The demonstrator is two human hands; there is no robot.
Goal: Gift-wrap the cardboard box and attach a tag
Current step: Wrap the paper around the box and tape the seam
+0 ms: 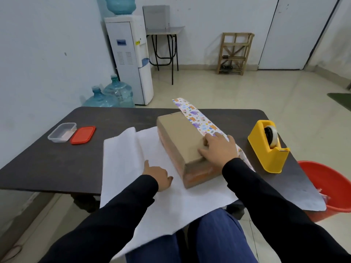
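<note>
Head view, single entry. Cardboard box (180, 141): lies long-side down on the table (47, 158), right of centre on the wrapping paper (133, 168), still bare, none of its faces covered. Paper: plain side up, near edge hanging off the table over the lap; its printed flap (197, 120) stands up against the box's right flank, probably ready to be drawn over the top. Right hand (218, 147): fingers apart and flat on the box's near end, apparently pinning it and the flap in place. Left hand (157, 177): forefinger stretched along the sheet, remaining fingers loosely curled, gripping nothing, seemingly keeping the paper from sliding. Tape dispenser (269, 147): just right of the box, within reach for sealing. No tag identifiable.
</note>
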